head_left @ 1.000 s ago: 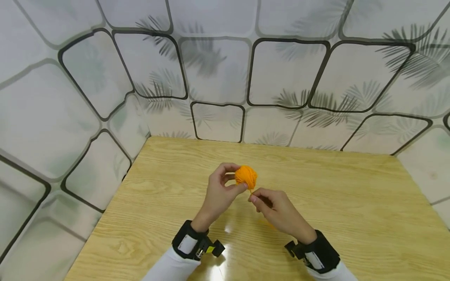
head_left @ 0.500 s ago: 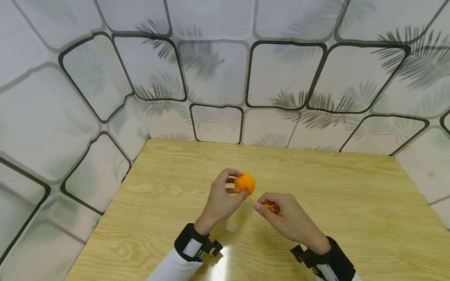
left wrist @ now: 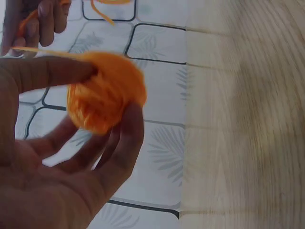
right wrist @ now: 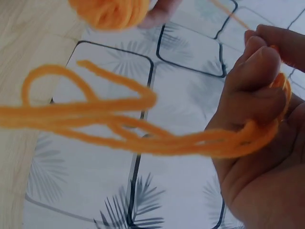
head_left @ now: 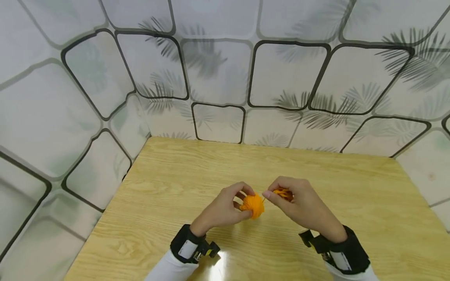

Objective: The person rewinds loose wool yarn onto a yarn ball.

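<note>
An orange ball of yarn (head_left: 254, 205) is pinched between the thumb and fingers of my left hand (head_left: 228, 207), over the wooden table. The left wrist view shows the ball (left wrist: 107, 95) with the thumb on one side and fingertips on the other. From it a thin strand runs to my right hand (head_left: 299, 201), which pinches it between thumb and forefinger. Loose loops of yarn (head_left: 284, 194) lie within the curled right fingers. In the right wrist view these loops (right wrist: 190, 140) hang out of the palm, and a short free end sticks out among them.
The pale wooden table (head_left: 168, 171) extends under and around both hands. Behind it and to the left stands a wall covering (head_left: 218, 70) with dark outlines and leaf prints. Each wrist wears a black strap with a small camera, the left strap (head_left: 190, 244) being nearer the light reflection.
The left hand has lowered the ball toward me and slightly right. The right hand has moved right, and loose yarn loops now show in its fingers.
</note>
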The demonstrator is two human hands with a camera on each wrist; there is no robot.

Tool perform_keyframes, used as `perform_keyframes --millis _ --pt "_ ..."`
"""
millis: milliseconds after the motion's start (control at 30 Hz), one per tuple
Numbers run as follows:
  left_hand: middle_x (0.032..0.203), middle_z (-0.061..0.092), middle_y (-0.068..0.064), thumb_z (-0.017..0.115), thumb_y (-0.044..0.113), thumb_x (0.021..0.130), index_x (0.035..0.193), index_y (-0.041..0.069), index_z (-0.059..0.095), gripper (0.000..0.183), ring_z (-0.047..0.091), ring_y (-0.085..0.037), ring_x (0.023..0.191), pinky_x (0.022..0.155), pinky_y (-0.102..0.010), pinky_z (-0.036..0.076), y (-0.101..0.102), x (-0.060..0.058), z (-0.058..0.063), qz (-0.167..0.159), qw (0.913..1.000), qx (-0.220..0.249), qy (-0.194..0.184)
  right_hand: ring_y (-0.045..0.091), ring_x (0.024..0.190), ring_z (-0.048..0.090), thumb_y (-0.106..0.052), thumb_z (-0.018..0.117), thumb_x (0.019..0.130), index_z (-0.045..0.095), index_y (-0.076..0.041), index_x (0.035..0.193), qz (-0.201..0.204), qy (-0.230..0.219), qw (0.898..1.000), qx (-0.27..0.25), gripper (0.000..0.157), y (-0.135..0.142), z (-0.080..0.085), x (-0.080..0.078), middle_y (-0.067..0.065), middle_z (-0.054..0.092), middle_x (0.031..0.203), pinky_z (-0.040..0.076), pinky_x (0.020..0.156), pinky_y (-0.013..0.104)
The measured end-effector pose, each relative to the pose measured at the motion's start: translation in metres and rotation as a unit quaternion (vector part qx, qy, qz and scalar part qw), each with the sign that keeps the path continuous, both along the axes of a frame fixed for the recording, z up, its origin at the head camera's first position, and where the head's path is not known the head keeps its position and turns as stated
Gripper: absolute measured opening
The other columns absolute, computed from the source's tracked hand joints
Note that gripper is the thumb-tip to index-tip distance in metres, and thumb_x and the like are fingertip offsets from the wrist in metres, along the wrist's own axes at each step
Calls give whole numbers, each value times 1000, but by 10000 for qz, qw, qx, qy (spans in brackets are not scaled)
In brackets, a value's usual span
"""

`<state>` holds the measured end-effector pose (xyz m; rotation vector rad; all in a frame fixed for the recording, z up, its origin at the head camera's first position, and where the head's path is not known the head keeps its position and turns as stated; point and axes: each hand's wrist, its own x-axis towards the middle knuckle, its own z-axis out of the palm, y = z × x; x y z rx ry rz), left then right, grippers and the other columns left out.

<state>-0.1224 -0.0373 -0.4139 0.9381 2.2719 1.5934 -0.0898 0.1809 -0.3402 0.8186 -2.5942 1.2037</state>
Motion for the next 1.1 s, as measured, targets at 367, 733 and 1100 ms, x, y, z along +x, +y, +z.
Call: perform_keyframes --millis 367,733,1100 --pt "115 48 -12 66 4 80 116 4 48 40 54 -25 100 75 -45 51 -4 6 19 -1599 9647 1902 -876 10 53 37 -10 62 85 62 -18 89 124 142 9971 -740 8 -5 -2 -25 -4 56 75 35 47 26" --pt "114 47 -16 64 4 83 117 -6 43 42 53 -26 100 81 -43 49 -8 9 31 -1101 9307 3316 -1085 11 51 38 -7 51 92 61 -13 99 574 -610 9883 -1272 14 -10 -61 -32 2 53 76 37 44 27" --pt "115 46 -19 64 2 81 116 -4 45 41 52 -29 99 87 -40 45 -5 4 35 581 9330 3468 -764 11 60 48 -17 46 96 60 -18 94 501 -1302 9863 -884 14 -31 -75 -6 4 57 80 43 49 28"
